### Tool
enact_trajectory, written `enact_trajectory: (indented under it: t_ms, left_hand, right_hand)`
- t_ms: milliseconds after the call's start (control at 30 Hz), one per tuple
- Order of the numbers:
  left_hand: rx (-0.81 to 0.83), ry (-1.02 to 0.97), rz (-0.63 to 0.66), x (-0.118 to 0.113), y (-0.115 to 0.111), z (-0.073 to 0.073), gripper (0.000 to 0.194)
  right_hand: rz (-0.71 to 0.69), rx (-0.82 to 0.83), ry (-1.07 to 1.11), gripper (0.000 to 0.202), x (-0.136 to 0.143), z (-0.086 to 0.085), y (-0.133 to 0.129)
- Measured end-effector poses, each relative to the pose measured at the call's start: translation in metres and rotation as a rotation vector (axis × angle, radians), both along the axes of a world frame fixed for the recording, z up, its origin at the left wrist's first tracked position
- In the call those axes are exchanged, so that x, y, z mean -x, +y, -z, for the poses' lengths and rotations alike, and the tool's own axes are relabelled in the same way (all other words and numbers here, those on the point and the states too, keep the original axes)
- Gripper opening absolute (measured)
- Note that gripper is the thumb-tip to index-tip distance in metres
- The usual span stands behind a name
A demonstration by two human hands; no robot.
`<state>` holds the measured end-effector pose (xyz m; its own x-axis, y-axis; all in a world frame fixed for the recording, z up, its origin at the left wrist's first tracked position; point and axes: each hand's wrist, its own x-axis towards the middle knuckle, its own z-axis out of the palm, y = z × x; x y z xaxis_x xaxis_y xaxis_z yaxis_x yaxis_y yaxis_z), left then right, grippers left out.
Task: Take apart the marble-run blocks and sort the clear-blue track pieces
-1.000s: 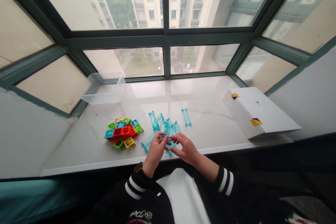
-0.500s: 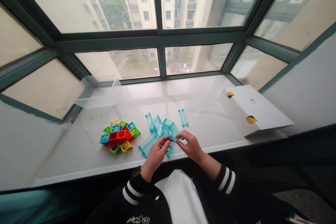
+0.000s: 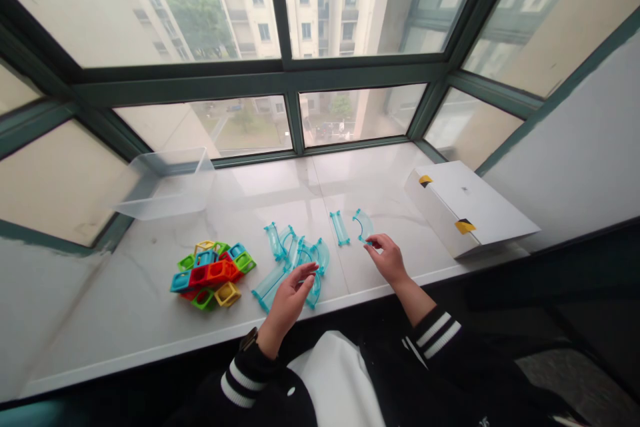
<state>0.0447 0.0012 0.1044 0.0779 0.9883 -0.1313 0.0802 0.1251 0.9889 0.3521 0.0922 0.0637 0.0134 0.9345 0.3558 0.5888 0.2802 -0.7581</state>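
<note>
My right hand (image 3: 387,259) pinches the lower end of a curved, clear blue track piece (image 3: 365,223) on the white sill. Just left of it lies a straight blue piece (image 3: 340,228). Over the near side of a pile of clear blue track pieces (image 3: 273,283) is my left hand (image 3: 293,293), its thumb and fingers a little apart; nothing shows between them. Farther left sits a heap of red, green, blue and yellow blocks (image 3: 218,271).
A clear plastic bin (image 3: 167,187) stands at the back left of the marble sill (image 3: 125,320). At the right is a white box (image 3: 480,207) with yellow and black tabs. Window frames border the back.
My right hand has moved right, away from my left hand and the pile, with the curved piece. My left hand stays by the pile. The camera view has shifted slightly.
</note>
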Motion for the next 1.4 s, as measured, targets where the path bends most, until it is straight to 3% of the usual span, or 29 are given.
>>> enact_trajectory:
  t_ms: [200,367,533,733,1400]
  left_hand:
    - [0.018,-0.016,0.034,-0.005,0.003,0.005,0.052]
    - [0.037,-0.035,0.030,-0.003,0.002,0.007,0.052]
    - [0.042,-0.037,0.012,-0.003,0.003,0.005,0.053]
    - [0.039,-0.039,-0.004,-0.004,0.005,0.009,0.052]
    - [0.043,-0.039,-0.031,-0.004,0.001,0.012,0.053]
  right_hand:
    - [0.056,0.063,-0.065,0.018,-0.018,0.037,0.025]
    - [0.075,0.076,-0.136,0.016,-0.017,0.053,0.046]
    - [0.076,0.091,-0.219,0.013,-0.009,0.059,0.058]
    - [0.123,0.124,-0.295,0.015,-0.002,0.066,0.054]
    - [0.116,0.103,-0.345,0.016,0.000,0.065,0.045]
